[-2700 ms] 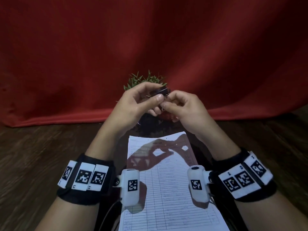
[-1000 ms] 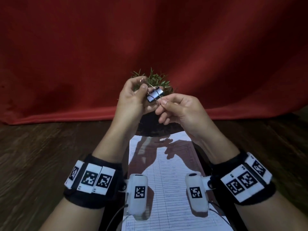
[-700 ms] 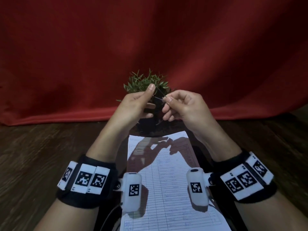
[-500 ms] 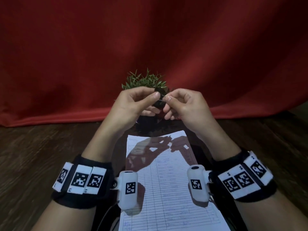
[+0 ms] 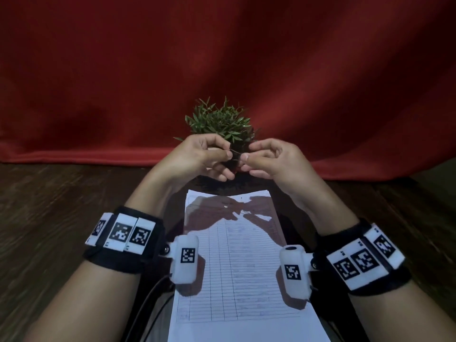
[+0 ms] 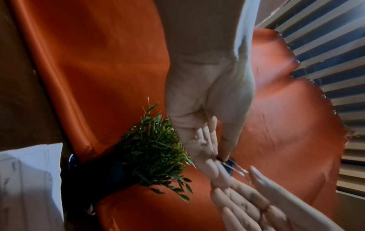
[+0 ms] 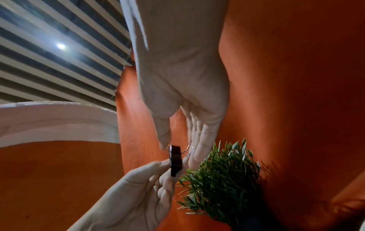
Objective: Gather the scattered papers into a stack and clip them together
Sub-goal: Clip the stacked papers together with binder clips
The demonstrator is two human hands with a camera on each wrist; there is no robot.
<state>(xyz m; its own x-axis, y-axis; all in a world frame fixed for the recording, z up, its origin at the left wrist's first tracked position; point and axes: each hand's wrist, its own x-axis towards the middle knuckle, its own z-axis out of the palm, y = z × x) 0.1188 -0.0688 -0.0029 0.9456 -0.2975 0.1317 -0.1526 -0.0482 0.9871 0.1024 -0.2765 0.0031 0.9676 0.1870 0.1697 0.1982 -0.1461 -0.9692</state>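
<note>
A small black binder clip [image 5: 235, 157] with wire handles is held in the air between both hands, above the far end of the paper stack [image 5: 241, 267]. My left hand [image 5: 225, 153] pinches the clip's black body [image 7: 175, 157] between thumb and fingers. My right hand [image 5: 246, 156] has thumb and fingertips on the clip's wire handles [image 6: 240, 170]. From the head view most of the clip is hidden behind the fingers. The lined sheets lie squared up, long side pointing away from me, with no clip on them.
A green potted plant [image 5: 222, 124] in a dark pot stands just behind the hands. A red cloth [image 5: 320, 82] hangs across the back. The dark wooden table [image 5: 61, 206] stretches left and right of the papers.
Both hands have kept turning the clip between their fingers and dropped slightly. The clip's body showed plainly a second ago; now fingers mostly cover it. The papers have not moved.
</note>
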